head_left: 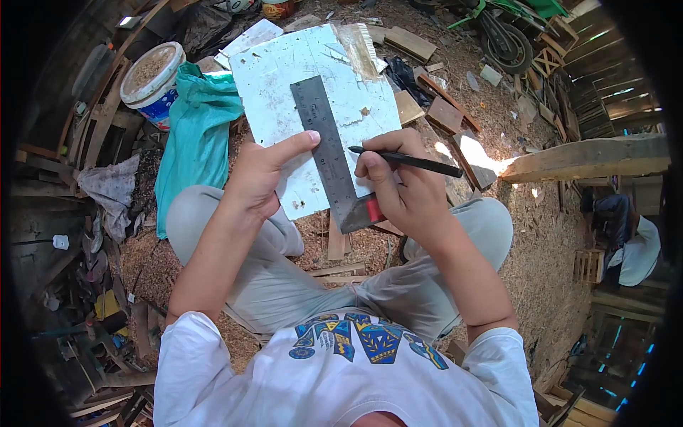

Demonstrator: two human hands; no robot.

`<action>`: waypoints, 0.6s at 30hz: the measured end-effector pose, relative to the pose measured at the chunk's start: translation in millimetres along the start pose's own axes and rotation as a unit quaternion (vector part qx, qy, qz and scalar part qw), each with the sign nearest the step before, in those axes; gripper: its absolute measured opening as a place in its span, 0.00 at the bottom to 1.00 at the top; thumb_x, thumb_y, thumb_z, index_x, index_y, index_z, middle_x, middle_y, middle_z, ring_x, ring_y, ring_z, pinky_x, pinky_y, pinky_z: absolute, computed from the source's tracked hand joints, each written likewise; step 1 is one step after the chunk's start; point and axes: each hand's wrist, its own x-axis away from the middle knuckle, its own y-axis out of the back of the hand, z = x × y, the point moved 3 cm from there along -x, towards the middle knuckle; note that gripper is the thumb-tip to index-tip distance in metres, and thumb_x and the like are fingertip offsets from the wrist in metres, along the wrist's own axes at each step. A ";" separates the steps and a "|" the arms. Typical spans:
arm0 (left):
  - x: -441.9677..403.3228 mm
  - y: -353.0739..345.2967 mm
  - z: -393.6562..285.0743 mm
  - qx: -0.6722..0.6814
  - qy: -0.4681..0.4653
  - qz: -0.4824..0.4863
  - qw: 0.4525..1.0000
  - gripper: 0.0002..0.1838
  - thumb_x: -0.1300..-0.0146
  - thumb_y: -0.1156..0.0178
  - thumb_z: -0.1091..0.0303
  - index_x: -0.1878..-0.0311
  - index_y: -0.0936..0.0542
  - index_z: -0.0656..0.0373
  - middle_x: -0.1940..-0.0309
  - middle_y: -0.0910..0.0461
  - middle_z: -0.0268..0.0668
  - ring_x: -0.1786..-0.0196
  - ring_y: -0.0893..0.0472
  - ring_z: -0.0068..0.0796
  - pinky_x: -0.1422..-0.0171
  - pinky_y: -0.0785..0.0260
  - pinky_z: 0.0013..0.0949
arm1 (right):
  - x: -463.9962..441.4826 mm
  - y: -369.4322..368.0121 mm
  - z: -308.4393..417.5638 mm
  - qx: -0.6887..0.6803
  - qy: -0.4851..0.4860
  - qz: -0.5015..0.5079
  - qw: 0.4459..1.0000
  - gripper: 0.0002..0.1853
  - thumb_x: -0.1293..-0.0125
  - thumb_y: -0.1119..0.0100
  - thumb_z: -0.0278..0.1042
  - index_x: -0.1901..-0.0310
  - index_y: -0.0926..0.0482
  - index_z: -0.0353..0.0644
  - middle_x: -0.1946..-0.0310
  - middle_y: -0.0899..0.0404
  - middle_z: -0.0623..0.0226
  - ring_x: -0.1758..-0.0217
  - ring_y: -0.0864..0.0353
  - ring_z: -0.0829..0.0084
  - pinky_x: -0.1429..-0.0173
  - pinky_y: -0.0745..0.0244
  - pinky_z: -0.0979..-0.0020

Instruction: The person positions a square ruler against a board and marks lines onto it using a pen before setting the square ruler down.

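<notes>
A worn white board (267,92), marked with holes and scuffs, lies tilted in front of my crossed legs. Across it rests a metal try square (324,146) with printed scale marks and a red patch near its stock. My left hand (262,174) grips the board's left edge; its thumb presses on the square's blade, and the other fingers are hidden beneath the board. Between the fingers of my right hand (409,185) is a black pen (420,162), its tip pointing left, close to the blade's right edge. The heel of the square lies beside this hand.
A white bucket (153,78) and a teal cloth (196,117) are at left. Wood offcuts (445,114) litter the shavings-covered floor ahead and right. A wooden beam (590,158) juts in at right, and a wheel (509,48) stands at the back. Another person (626,238) sits far right.
</notes>
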 end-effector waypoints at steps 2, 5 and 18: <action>0.5 0.4 0.5 0.000 0.009 0.003 1.000 0.30 0.39 0.27 0.74 0.33 0.25 0.68 0.44 0.15 0.45 0.45 0.13 0.36 0.38 0.18 0.40 | 0.7 -2.4 -2.0 0.008 0.010 0.000 1.000 0.07 0.26 0.36 0.31 0.54 0.23 0.38 0.73 0.16 0.63 0.68 0.14 0.61 0.61 0.23 0.63; 1.1 -0.2 1.4 0.007 0.013 -0.002 1.000 0.28 0.39 0.27 0.74 0.36 0.23 0.69 0.46 0.14 0.45 0.47 0.12 0.35 0.41 0.17 0.39 | 0.0 -3.0 -1.1 0.031 0.023 0.005 0.999 0.07 0.26 0.36 0.31 0.55 0.23 0.38 0.74 0.16 0.64 0.68 0.14 0.61 0.61 0.23 0.63; 1.3 2.3 2.7 -0.004 0.033 -0.007 0.999 0.31 0.38 0.27 0.74 0.33 0.25 0.69 0.44 0.15 0.45 0.45 0.13 0.35 0.38 0.18 0.40 | -1.6 -4.6 -0.7 0.049 0.024 -0.001 0.999 0.06 0.26 0.36 0.29 0.56 0.24 0.38 0.74 0.16 0.63 0.70 0.14 0.61 0.63 0.23 0.63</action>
